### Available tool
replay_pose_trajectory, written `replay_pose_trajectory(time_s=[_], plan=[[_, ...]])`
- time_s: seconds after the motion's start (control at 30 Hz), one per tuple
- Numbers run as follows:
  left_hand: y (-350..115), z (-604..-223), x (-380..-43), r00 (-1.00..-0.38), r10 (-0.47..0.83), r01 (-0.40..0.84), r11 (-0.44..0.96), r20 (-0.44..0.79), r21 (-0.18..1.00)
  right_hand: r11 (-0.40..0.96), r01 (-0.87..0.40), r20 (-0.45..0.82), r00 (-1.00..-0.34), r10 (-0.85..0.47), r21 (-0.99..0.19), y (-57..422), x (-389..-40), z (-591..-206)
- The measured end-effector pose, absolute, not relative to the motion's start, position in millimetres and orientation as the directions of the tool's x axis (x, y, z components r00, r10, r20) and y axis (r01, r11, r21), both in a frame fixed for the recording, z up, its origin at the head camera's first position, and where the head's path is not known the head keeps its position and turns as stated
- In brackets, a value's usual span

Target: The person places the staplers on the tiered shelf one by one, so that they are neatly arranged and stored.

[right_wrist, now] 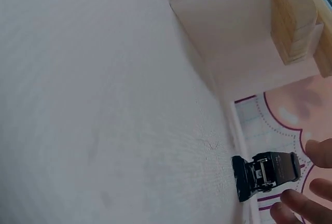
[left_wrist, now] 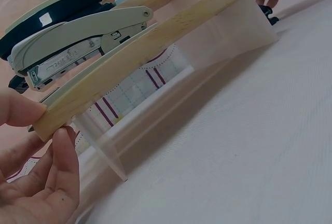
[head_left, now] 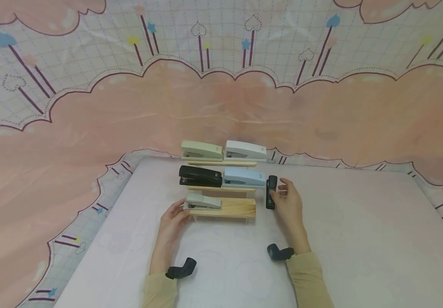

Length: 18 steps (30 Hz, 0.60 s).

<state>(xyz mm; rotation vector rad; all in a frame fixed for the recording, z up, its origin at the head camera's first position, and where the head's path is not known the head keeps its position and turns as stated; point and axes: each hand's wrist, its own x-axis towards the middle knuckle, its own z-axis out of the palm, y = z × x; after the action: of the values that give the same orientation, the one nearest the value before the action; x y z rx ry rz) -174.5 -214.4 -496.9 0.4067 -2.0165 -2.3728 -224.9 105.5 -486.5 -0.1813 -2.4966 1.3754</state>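
Observation:
My left hand [head_left: 172, 224] pinches the left end of the lowest board of a wooden tiered rack [head_left: 238, 207], thumb above and fingers beneath in the left wrist view. A pale grey stapler [head_left: 204, 201] lies on that board, close to the thumb. To the right of the rack, a small black stapler [head_left: 271, 192] stands on the table, seen end-on in the right wrist view. My right hand [head_left: 288, 203] is beside it, thumb and fingers spread on either side; a gap shows between fingertips and stapler in the right wrist view.
On the middle tier are a large black stapler [head_left: 200, 176] and a light blue stapler [head_left: 243, 177]. The top tier bears a pale green stapler [head_left: 201, 149] and a white stapler [head_left: 245, 149]. A patterned cloth backdrop [head_left: 221, 102] hangs behind the white table [head_left: 360, 239].

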Motion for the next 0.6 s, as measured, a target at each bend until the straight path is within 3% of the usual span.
replay_pose_trajectory(time_s=[0.6], plan=[[-213.4,-497.2,-174.3,-0.966,-0.177,-0.155,-0.199,-0.191,0.968,0.587,0.033,0.123,-0.967,0.224,-0.809,99.9,-232.7,-493.9]])
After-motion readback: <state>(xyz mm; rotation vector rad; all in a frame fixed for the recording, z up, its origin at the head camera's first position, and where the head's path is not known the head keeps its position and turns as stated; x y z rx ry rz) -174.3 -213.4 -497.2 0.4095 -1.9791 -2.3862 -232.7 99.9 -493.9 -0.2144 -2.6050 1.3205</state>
